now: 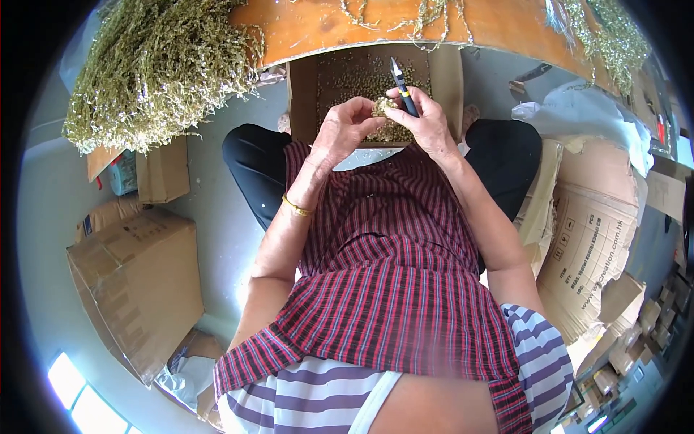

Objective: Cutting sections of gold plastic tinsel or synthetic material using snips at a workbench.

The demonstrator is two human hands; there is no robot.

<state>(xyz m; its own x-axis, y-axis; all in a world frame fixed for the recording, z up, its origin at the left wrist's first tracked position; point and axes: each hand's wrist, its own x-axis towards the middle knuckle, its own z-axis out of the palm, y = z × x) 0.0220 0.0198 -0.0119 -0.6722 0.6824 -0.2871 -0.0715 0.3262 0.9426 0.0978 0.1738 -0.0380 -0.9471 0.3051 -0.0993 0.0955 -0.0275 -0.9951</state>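
My left hand (343, 132) is closed, its thumb and fingers pinching a small clump of gold glittery beads (384, 107). Facing it, my right hand (428, 124) pinches the other side of this clump. Across the right fingers lies a slim black-and-yellow hand tool (403, 87) with a silvery pointed tip. It points up and away from me, and its exact kind is hard to make out. Below both hands is an open cardboard box (302, 101) between my knees, with many small gold beads (361, 78) scattered over its bottom.
An orange-brown wooden table (303, 29) curves across the far side. A big bunch of gold beaded strands (166, 72) hangs over its left end, more strands (614, 43) on the right. Cardboard boxes (144, 282) stand at left; torn cardboard (593, 231) leans at right near plastic sheeting (585, 112).
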